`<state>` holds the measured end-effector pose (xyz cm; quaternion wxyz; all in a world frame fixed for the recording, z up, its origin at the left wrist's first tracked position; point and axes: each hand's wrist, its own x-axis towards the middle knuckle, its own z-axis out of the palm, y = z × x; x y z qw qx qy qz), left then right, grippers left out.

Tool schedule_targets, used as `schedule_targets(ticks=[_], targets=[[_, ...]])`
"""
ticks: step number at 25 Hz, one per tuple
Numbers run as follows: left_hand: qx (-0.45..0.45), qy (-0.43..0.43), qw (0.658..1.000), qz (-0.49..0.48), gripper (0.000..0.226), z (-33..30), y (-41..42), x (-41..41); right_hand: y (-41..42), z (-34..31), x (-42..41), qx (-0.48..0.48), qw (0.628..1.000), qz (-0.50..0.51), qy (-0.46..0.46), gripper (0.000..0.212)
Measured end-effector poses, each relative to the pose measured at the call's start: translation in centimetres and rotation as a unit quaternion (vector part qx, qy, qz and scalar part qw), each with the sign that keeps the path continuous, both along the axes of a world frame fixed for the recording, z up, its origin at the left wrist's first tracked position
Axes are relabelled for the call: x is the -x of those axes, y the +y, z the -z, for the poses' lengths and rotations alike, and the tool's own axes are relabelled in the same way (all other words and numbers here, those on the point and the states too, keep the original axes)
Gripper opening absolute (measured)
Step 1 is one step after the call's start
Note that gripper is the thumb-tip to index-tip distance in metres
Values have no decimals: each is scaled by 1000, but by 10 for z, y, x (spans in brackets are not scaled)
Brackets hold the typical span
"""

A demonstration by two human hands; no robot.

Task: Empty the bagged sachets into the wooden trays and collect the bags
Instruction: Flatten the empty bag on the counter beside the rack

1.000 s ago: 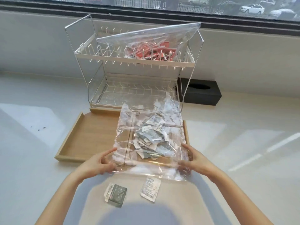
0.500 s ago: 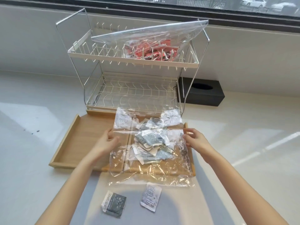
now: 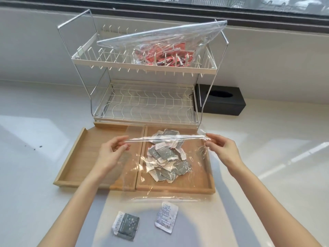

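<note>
Two pale wooden trays sit side by side in front of you, the left tray (image 3: 80,157) bare of sachets and the right tray (image 3: 204,172) carrying the load, both just before the white two-tier wire dish rack (image 3: 146,102). On the rack's top shelf a second clear plastic bag of red sachets (image 3: 160,50) leans unopened, and a black rectangular tissue box (image 3: 220,102) stands to the rack's right. Over the right tray you hold the clear plastic bag (image 3: 195,166) stretched flat by its far edge: your left hand (image 3: 110,154) pinches one corner between thumb and fingertips, your right hand (image 3: 224,150) pinches the other the same way, fingers clamped on the film. The heap of grey-and-white sachets (image 3: 165,161) lies in the right tray, though whether every one is clear of the film cannot be told. Two strays rest on the white counter (image 3: 35,175) near you, a grey sachet (image 3: 125,227) and a white printed sachet (image 3: 166,217). You appear to be finishing the first emptying; the next move likely calls for lifting the bag away cleanly, setting it aside, and gathering the strays into the tray.
</note>
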<state>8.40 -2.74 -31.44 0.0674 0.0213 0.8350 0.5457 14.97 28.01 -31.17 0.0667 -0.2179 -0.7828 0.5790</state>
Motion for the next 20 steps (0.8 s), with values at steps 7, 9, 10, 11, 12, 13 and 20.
schedule_targets(ticks=[7, 9, 10, 11, 12, 13, 20], targets=[[84, 148, 985, -14, 9, -46, 5, -19, 11, -43, -23, -172, 982, 26, 71, 7], [95, 192, 977, -12, 9, -61, 11, -25, 16, -57, -30, -187, 977, 40, 96, 7], [93, 202, 975, -12, 9, -67, 14, -29, 18, -63, -32, -169, 980, 41, 102, 9], [86, 204, 975, -12, 9, -72, 19, -33, 22, -69, -36, -139, 983, 39, 110, 10], [75, 199, 977, -10, 9, -76, 24, -37, 25, -74, -39, -107, 986, 36, 121, 13], [60, 190, 980, -4, 10, -78, 30, -41, 29, -79, -44, -74, 988, 32, 131, 15], [-51, 173, 983, 41, 12, -81, 89, -64, 75, -89, -76, 56, 982, 82, 163, 27]])
